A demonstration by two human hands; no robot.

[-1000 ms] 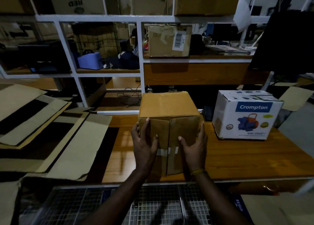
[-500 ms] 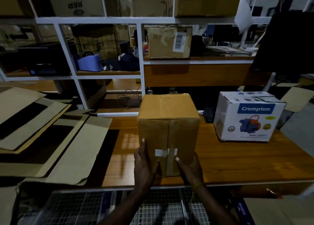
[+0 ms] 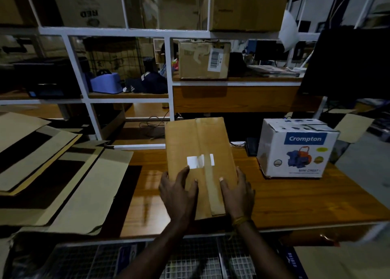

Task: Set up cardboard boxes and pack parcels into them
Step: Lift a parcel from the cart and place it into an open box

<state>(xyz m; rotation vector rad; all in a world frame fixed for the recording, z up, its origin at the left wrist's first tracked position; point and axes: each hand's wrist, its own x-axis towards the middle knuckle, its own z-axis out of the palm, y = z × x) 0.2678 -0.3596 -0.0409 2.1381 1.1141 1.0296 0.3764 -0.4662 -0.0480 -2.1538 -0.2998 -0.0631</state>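
A brown cardboard box [image 3: 200, 150] stands on the wooden table [image 3: 295, 196], its taped seam and a white label facing me. My left hand [image 3: 179, 192] lies flat on the box's near left part, fingers spread and straight. My right hand [image 3: 238, 192] presses flat on the near right part beside the tape strip. A white Crompton parcel box [image 3: 295, 148] sits on the table to the right, apart from the brown box.
Flattened cardboard sheets [image 3: 63, 173] are piled on the left. A white-framed shelf [image 3: 171, 78] behind the table carries a labelled carton [image 3: 203, 60], a blue tape dispenser [image 3: 105, 82] and dark items. A wire-mesh basket [image 3: 190, 262] sits below the table's front edge.
The brown box has been tipped over away from me, so the taped face that faced me now points up. Both hands slid down to its near end.
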